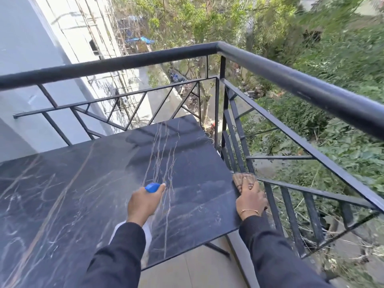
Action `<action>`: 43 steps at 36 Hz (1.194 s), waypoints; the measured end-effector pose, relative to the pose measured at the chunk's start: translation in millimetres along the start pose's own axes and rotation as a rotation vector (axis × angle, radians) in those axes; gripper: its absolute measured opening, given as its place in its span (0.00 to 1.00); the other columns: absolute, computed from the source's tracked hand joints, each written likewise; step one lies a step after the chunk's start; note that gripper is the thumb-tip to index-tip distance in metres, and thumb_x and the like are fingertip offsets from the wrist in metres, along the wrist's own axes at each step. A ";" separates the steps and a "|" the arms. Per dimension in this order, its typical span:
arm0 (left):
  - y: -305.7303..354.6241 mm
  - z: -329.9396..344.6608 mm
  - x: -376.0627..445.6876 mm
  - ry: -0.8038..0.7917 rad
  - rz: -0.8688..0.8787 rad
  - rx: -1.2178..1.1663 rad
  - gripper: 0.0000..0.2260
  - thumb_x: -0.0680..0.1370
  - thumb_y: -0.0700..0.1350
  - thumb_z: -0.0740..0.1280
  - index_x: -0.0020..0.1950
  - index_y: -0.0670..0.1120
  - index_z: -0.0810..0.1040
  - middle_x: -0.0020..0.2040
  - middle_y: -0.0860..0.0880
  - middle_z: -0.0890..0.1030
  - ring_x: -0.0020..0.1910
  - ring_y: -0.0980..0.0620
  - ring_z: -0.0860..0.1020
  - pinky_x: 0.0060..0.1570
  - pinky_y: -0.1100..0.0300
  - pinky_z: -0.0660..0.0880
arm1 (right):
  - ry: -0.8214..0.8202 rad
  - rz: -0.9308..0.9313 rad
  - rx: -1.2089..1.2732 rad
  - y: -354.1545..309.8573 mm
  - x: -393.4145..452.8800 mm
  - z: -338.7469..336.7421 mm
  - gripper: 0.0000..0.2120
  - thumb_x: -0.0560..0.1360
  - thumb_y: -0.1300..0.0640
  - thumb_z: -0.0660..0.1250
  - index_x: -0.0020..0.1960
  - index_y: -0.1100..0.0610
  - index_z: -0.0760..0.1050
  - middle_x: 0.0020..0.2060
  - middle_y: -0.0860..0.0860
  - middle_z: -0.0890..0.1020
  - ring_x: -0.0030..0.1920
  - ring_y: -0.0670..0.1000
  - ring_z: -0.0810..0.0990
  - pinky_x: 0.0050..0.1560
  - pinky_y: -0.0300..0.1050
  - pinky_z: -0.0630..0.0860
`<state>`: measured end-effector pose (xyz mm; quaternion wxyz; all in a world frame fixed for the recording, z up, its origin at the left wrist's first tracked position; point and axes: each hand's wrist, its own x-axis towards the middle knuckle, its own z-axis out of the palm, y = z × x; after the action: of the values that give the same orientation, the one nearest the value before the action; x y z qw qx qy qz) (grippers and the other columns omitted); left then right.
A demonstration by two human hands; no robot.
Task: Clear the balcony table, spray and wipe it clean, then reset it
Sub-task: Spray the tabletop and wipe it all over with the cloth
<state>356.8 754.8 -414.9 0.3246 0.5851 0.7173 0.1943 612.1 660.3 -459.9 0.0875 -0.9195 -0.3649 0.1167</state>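
Blue-topped spray bottle (pixel 152 188) in left hand (pixel 143 202); no writing legible.

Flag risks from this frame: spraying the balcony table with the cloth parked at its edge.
1. The cloth sits at the table edge beside the open railing, held only by the right hand; it might slip through the bars and fall.
2. The left hand aims the spray bottle toward the far corner by the railing, so mist could drift past the table.

Bright daylight, blurred wide-angle edges
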 end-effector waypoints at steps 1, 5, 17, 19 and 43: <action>-0.4 -4.5 -1.2 0.009 -0.015 -0.020 0.27 0.62 0.70 0.62 0.43 0.50 0.81 0.37 0.46 0.82 0.36 0.45 0.82 0.44 0.54 0.80 | 0.020 0.000 -0.008 -0.9 -1.2 1.4 0.28 0.76 0.59 0.57 0.74 0.50 0.55 0.72 0.60 0.59 0.67 0.61 0.66 0.63 0.51 0.67; -8.6 -18.5 -1.7 0.066 -0.073 -0.097 0.28 0.60 0.69 0.60 0.41 0.48 0.81 0.35 0.45 0.82 0.34 0.46 0.82 0.45 0.53 0.80 | 0.057 0.011 0.004 -6.0 -3.3 5.3 0.28 0.75 0.60 0.57 0.74 0.51 0.56 0.72 0.61 0.58 0.68 0.62 0.64 0.63 0.52 0.66; -22.8 -28.2 3.1 0.160 -0.133 -0.306 0.15 0.72 0.60 0.68 0.38 0.48 0.78 0.29 0.46 0.80 0.25 0.49 0.76 0.40 0.56 0.77 | 0.127 0.002 0.043 -16.0 13.5 31.8 0.25 0.76 0.63 0.57 0.72 0.56 0.62 0.71 0.66 0.59 0.70 0.68 0.59 0.65 0.63 0.62; -24.6 -27.1 2.9 0.154 -0.131 -0.315 0.15 0.72 0.60 0.68 0.39 0.48 0.78 0.30 0.47 0.80 0.24 0.50 0.75 0.36 0.59 0.75 | 0.196 -0.050 0.016 -21.9 13.4 35.7 0.23 0.70 0.69 0.65 0.65 0.61 0.72 0.64 0.72 0.69 0.61 0.75 0.69 0.55 0.66 0.69; -39.4 -36.9 0.8 0.152 -0.187 -0.474 0.16 0.74 0.59 0.67 0.46 0.47 0.82 0.31 0.46 0.80 0.25 0.49 0.75 0.32 0.59 0.74 | 0.094 -0.527 0.054 -155.1 -51.8 87.6 0.34 0.47 0.63 0.79 0.54 0.52 0.82 0.56 0.66 0.79 0.54 0.69 0.79 0.47 0.62 0.77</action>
<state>303.1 749.9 -414.8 0.4142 0.4076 0.7252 0.3693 450.2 742.5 -497.8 0.1563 -0.7946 -0.5839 0.0566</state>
